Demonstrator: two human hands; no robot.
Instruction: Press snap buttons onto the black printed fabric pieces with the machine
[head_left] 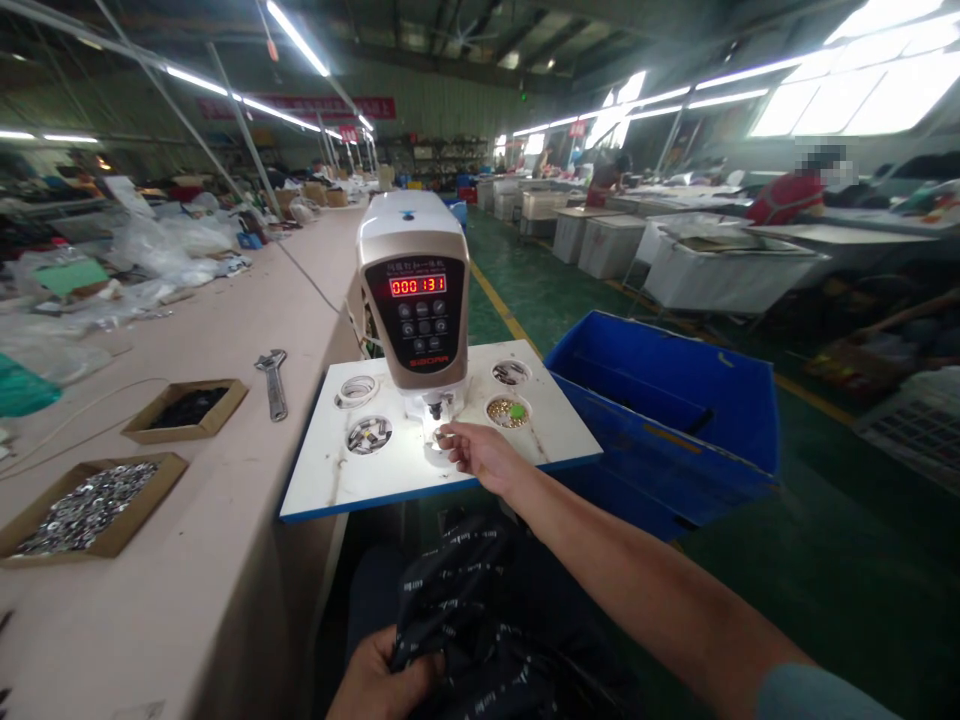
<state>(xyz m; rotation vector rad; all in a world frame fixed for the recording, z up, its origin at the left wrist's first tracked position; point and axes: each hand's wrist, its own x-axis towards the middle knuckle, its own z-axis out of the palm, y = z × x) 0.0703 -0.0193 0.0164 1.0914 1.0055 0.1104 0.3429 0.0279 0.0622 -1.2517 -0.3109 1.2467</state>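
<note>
Down at my lap, my left hand (394, 680) grips a dark printed fabric (465, 600) with small white lettering. My right hand (480, 455) reaches to the press point of a snap-fastening machine (415, 290), its fingers pinched together just below the punch. Whatever those fingertips hold is too small to make out. The machine's red display lights up above a keypad. Around it, a white worktop (435, 485) has round wells: one with metal pieces (369, 435) at left, another with small brass-coloured parts (504, 412) and a green bit at right.
On the long table (202, 560) at left lie an adjustable wrench (272, 385), a box of metal rings (90, 510) and a box of black pieces (187, 405). A blue bin (667, 400) stands at right. People sit at work tables farther off.
</note>
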